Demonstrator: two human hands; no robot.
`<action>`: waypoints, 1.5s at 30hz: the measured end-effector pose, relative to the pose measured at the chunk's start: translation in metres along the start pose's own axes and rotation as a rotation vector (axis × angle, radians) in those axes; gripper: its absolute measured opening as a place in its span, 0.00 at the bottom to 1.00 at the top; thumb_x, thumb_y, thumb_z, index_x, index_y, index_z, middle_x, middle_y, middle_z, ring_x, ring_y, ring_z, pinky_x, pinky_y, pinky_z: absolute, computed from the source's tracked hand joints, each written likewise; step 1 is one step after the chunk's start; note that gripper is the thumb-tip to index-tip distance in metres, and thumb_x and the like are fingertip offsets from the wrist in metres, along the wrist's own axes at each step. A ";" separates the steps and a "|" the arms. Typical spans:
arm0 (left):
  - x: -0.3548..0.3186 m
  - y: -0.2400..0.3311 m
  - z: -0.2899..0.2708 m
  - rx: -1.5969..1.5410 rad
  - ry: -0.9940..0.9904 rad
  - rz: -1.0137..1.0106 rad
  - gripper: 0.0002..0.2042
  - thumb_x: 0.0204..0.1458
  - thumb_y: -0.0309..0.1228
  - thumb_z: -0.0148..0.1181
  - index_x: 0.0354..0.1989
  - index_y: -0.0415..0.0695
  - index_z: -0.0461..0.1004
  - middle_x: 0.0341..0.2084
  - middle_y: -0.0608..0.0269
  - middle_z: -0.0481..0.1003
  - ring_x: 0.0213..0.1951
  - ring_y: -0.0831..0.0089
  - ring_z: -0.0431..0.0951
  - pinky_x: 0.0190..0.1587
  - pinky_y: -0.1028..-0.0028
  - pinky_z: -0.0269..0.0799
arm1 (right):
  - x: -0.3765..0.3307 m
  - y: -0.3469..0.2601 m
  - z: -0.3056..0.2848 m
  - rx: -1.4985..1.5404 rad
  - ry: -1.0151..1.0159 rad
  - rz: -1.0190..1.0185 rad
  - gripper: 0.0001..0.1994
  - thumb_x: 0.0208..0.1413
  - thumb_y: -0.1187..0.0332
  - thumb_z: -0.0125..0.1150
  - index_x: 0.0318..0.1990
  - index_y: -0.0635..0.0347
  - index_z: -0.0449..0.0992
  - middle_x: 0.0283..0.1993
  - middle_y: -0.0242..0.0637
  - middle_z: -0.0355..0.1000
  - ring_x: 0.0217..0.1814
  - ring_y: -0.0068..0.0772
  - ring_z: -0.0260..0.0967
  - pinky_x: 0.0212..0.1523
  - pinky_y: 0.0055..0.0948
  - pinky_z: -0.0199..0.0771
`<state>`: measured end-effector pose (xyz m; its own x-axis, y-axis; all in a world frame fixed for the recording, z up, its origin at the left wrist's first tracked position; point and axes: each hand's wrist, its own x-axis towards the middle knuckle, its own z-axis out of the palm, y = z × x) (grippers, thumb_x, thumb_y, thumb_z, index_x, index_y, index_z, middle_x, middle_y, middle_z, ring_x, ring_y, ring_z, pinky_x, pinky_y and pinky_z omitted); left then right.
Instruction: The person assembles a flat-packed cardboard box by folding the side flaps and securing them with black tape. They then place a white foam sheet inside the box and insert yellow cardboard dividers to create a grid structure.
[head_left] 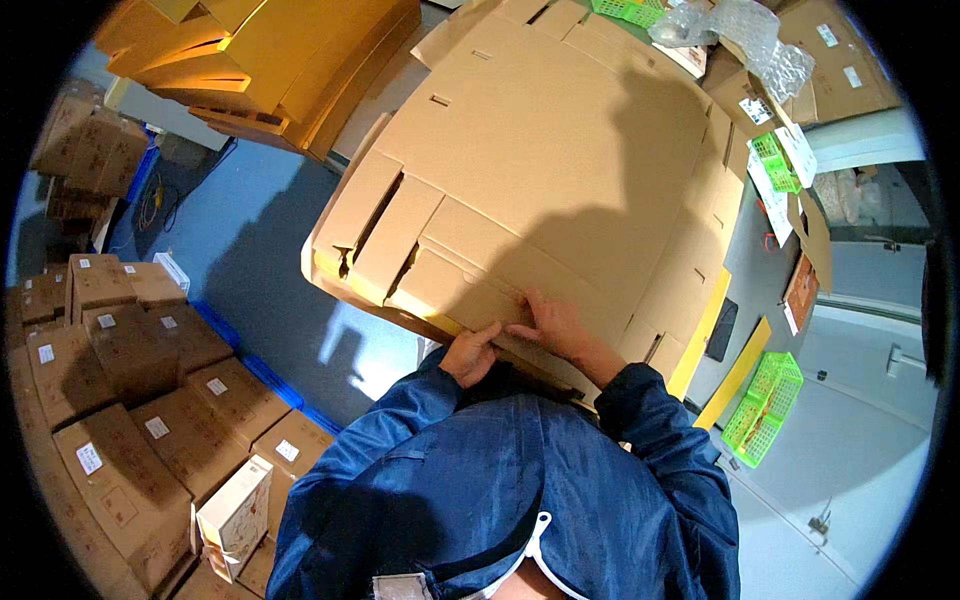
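Observation:
A large flat die-cut cardboard sheet (560, 150), with slots and creased flaps, lies in front of me on top of similar sheets. At its near edge my left hand (470, 357) is closed, thumb on top, with the edge between thumb and curled fingers. My right hand (562, 330) rests on the near flap just to the right, its thumb and forefinger stretched apart. The two thumbs nearly meet. A torn gap (346, 262) shows in the left corner of the sheets. My shadow covers part of the board.
Folded cardboard (270, 60) is stacked at the far left. Closed cartons (130, 440) crowd the left side on blue pallets. Green plastic baskets (762, 408), a yellow strip (735, 375) and a dark flat object (721, 331) lie at right. Bubble wrap (780, 65) sits far right.

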<state>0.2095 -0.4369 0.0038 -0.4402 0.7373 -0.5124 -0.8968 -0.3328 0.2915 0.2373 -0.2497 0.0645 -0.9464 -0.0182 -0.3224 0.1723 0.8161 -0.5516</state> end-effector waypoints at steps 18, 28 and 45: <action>-0.005 -0.005 0.028 -0.124 0.086 0.042 0.14 0.59 0.36 0.47 0.48 0.43 0.70 0.46 0.62 0.71 0.50 0.67 0.68 0.54 0.65 0.62 | 0.018 0.026 0.019 0.632 0.017 -0.072 0.11 0.58 0.61 0.48 0.39 0.60 0.67 0.26 0.40 0.73 0.21 0.36 0.69 0.21 0.32 0.66; -0.007 0.002 0.031 0.015 0.128 -0.057 0.18 0.58 0.37 0.50 0.54 0.41 0.65 0.52 0.58 0.67 0.55 0.64 0.65 0.59 0.62 0.60 | -0.079 0.043 -0.019 1.695 0.186 0.516 0.05 0.55 0.71 0.50 0.39 0.57 0.68 0.29 0.31 0.68 0.21 0.18 0.59 0.14 0.16 0.50; -0.007 0.039 -0.034 0.473 0.101 -0.362 0.15 0.57 0.39 0.53 0.45 0.39 0.69 0.40 0.54 0.71 0.42 0.61 0.72 0.47 0.65 0.72 | -0.474 0.300 -0.138 0.330 1.565 1.253 0.31 0.46 0.56 0.62 0.51 0.75 0.66 0.51 0.59 0.67 0.52 0.49 0.67 0.51 0.37 0.67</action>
<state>0.1765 -0.4750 -0.0084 -0.1337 0.6880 -0.7133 -0.8834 0.2435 0.4004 0.7000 0.0832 0.1583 0.3623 0.9206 0.1456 0.6499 -0.1376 -0.7475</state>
